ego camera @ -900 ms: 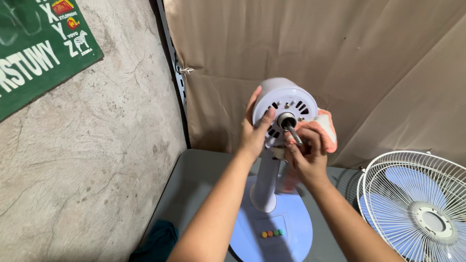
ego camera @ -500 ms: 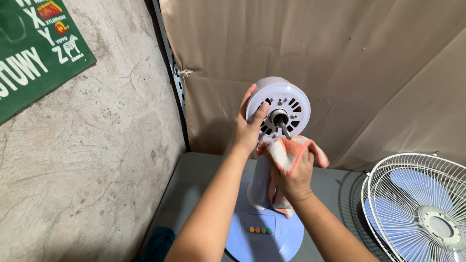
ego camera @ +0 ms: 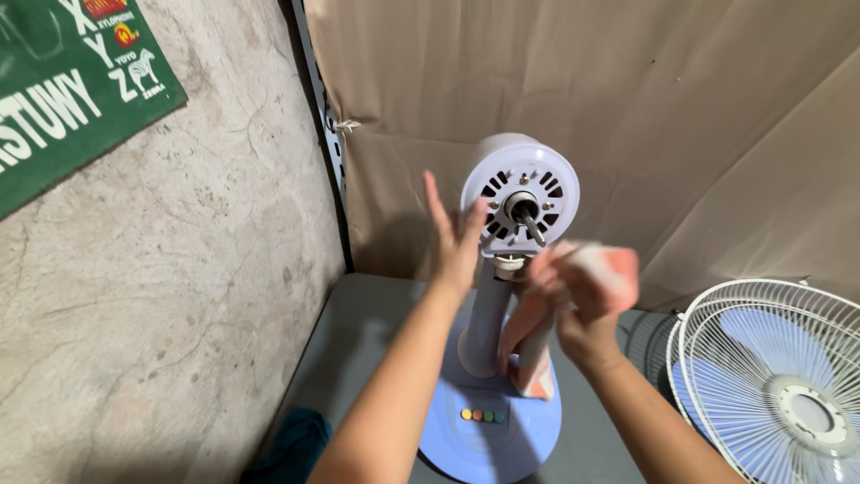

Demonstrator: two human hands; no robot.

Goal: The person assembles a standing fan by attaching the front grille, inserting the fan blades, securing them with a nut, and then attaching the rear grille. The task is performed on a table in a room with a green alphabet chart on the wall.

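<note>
While left hand (ego camera: 457, 240) steadies motor housing (ego camera: 520, 193) with spread fingers, wipe from 5 o'clock, right hand (ego camera: 582, 300) gripping orange-white cloth (ego camera: 602, 269) firmly, avoiding shaft (ego camera: 530, 220).

Makeshift workshop: rough concrete wall (ego camera: 179, 269), dismantled fan (ego camera: 515, 269).

left: rough concrete wall (ego camera: 179, 269), green poster (ego camera: 54, 99) | back: tan cloth (ego camera: 627, 108) | below: grey table (ego camera: 358, 341)

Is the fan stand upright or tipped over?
Upright. The fan stand rises straight from its round base, which sits flat on the table, with the motor head on top.
</note>
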